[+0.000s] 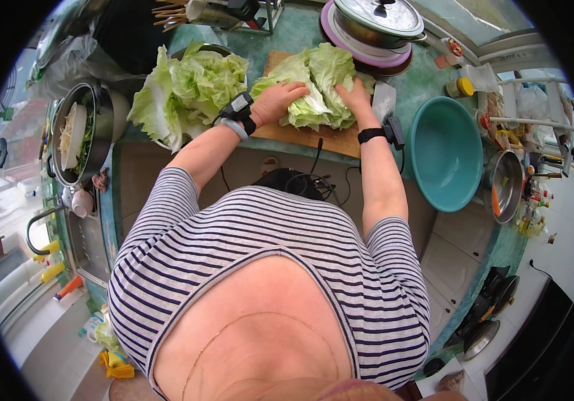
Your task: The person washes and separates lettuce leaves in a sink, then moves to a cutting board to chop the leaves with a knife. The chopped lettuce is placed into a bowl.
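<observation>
Stacked lettuce leaves (pixel 324 85) lie on a wooden cutting board (pixel 337 140) at the counter's edge. My left hand (pixel 279 103) presses on the left side of the stack, fingers spread over the leaves. On its right side, my right hand (pixel 355 103) grips the leaves, its fingers partly hidden by them. Beside the right wrist, a cleaver's broad metal blade (pixel 383 102) lies at the board's right end. More loose lettuce leaves (pixel 192 90) fill a bowl left of the board; most of the bowl is hidden under them.
A teal plastic basin (pixel 446 153) stands at the right, near a steel bowl (pixel 510 185). Behind the board is a lidded pot (pixel 379 25) on stacked plates. At the left, a deep pot (pixel 101 130) holds greens and a white dish. Cables (pixel 317 175) hang below the counter's front edge.
</observation>
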`<state>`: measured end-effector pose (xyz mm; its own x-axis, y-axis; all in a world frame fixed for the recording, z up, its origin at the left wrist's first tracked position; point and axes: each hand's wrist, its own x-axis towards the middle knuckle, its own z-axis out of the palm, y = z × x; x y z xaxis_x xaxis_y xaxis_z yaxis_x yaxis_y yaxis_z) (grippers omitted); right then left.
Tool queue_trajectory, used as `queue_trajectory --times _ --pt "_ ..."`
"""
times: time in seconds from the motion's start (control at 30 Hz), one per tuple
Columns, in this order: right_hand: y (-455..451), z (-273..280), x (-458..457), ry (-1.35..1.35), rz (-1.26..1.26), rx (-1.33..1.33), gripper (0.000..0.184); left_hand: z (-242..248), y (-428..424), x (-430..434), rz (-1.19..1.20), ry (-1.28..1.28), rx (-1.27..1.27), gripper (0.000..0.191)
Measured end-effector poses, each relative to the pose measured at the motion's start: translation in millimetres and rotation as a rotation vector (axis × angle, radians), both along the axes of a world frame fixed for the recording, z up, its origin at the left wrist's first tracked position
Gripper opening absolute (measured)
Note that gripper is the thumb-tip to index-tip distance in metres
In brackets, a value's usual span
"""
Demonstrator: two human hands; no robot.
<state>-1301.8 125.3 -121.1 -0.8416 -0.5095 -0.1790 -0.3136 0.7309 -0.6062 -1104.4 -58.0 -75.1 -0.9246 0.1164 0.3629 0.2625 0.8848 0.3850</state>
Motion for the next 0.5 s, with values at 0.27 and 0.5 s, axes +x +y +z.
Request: queue_trajectory --times 0.27,0.5 --pt "-9 7 3 -0.167 0.299 -0.197 0.078 60 22 0 0.108 0.158 0.007 0.046" --pt "21 -4 3 -1.179 0.040 -0.934 0.052 44 59 -57 0.203 -0.083 -0.103 0.046"
